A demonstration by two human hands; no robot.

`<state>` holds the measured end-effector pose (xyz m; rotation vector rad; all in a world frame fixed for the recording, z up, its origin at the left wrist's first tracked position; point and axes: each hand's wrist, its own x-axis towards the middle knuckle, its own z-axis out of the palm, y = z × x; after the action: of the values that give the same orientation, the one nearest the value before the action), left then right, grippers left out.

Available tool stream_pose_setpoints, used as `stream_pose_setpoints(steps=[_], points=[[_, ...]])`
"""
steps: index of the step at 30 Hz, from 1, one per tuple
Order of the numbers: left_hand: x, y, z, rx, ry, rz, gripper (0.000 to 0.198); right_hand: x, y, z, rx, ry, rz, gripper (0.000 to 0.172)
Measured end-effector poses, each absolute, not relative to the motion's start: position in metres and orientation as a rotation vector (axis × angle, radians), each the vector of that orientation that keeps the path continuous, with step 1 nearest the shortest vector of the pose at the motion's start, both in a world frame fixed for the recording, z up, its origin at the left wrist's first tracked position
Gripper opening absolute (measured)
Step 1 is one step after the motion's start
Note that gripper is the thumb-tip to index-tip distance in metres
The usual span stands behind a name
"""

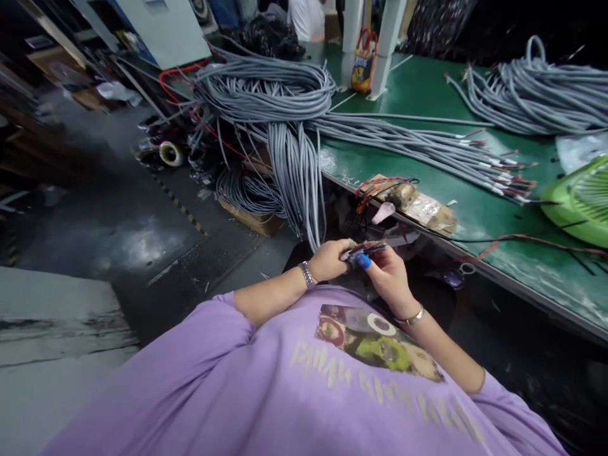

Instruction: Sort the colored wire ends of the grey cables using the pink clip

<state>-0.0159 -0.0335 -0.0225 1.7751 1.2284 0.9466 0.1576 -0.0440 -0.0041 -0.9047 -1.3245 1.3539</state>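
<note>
Close to my body, my left hand (331, 258) is closed around the end of a grey cable, with its fingers curled in. From that hand, thin dark and reddish wires (363, 249) reach across to my right hand (393, 278). My right thumb, which wears a blue cover (363, 260), pinches the wires against the fingers. The exact wire ends are small and partly hidden by the fingers. Just beyond my left hand, a bundle of grey cables (297, 177) hangs over the bench edge.
On the green bench (418, 82) lie a large cable coil (266, 88), a row of stripped cable ends (503, 174) and another coil (560, 95). A wooden block with wires (418, 206) sits at the bench edge. A green fan (582, 199) stands at right.
</note>
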Motion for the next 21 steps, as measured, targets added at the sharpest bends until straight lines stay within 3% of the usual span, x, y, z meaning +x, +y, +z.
stream_pose_setpoints(steps=[5, 11, 14, 21], points=[[-0.024, -0.040, -0.021, 1.840, 1.189, 0.819, 0.014, 0.158, -0.047, -0.011, -0.942, -1.322, 1.313, 0.019], [-0.025, -0.041, -0.019, 1.478, 1.005, 0.902, 0.048, 0.164, -0.046, -0.018, -1.016, -1.269, 1.326, 0.026], [-0.023, -0.041, -0.015, 1.327, 1.044, 1.067, 0.055, 0.167, -0.046, -0.016, -1.042, -1.272, 1.257, 0.028], [-0.015, -0.041, -0.002, 1.664, 0.979, 0.996, 0.037, 0.165, -0.046, -0.013, -1.001, -1.227, 1.393, 0.033]])
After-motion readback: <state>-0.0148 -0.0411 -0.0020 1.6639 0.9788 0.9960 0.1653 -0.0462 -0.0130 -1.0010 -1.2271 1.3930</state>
